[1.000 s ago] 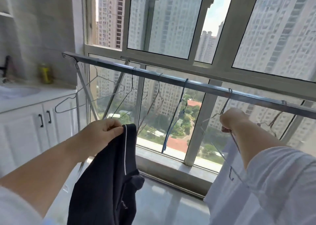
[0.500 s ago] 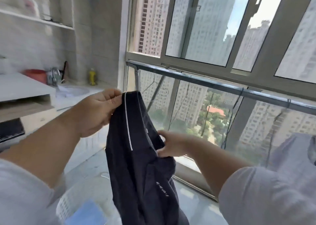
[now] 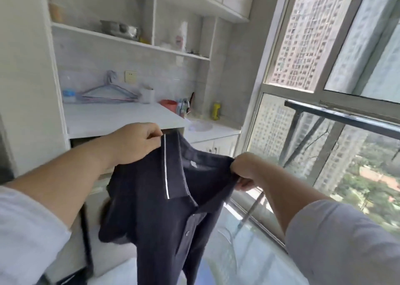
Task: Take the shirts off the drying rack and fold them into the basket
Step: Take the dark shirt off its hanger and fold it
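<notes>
- Left hand [image 3: 134, 144]: raised at centre frame, fingers curled, pinching the collar edge of the dark navy polo shirt [image 3: 155, 202] beside its white stripe.
- Right hand [image 3: 244, 170]: at 3 o'clock from the left hand and slightly lower, fingers curled round the opposite shoulder of the shirt.
- Shirt: held spread between both hands, collar uppermost, button placket facing the camera, body hanging free toward 6 o'clock. It is clear of the drying rack.
- Drying rack bar [image 3: 346, 118]: dark metal rail at 3 o'clock, running along the window [image 3: 324, 46]; well apart from the shirt.
- Basket [image 3: 225, 248]: pale rim visible at 5 o'clock, below and behind the shirt's hem; contents cannot be told.
- Counter [image 3: 121, 118]: white surface at 11 o'clock, carrying a bundle of wire hangers [image 3: 108, 92] against the wall.
- Yellow bottle [image 3: 216, 110]: upright at 1 o'clock, in the corner near the window.
- Shelf [image 3: 129, 40]: at 12 o'clock, holding blurred items.
</notes>
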